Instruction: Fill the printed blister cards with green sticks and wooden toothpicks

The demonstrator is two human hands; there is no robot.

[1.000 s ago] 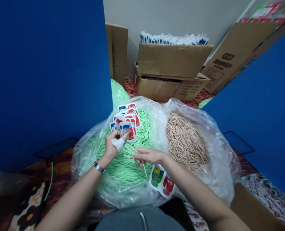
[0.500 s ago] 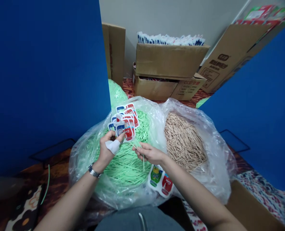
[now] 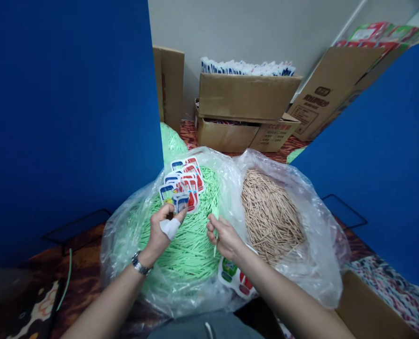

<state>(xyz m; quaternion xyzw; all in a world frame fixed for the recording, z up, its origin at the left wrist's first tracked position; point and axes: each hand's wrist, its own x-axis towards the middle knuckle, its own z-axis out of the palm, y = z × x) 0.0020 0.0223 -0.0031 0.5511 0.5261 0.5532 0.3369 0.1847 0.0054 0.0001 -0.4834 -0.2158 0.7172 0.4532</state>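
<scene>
The left hand [image 3: 161,228] pinches a small packet [image 3: 181,202] with blue on it. The packet pokes out past the far side of the hand, between thumb and fingers. Just beyond it, the flat cards [image 3: 191,176] lie in a messy heap, red ones on the right and blue ones on the left. They sit on top of the big pile of green sticks [image 3: 184,259] in a clear bag [image 3: 122,245].

The right hand [image 3: 226,238] is clamped on a thin green stick [image 3: 215,208] – maybe more than one, I cannot tell. It pokes out on the far side of the fingers, and a bit hangs down on the near side.

Both arms reach in from the near side, and the hands are apart, with green sticks between them. The left hand has a white patch [image 3: 170,228] by the thumb, and a silver watch [image 3: 140,263] is on that wrist. The right arm goes over part of a bigger card [image 3: 229,273] – it is green and red. Brown sticks [image 3: 271,216] lie to the right.
</scene>
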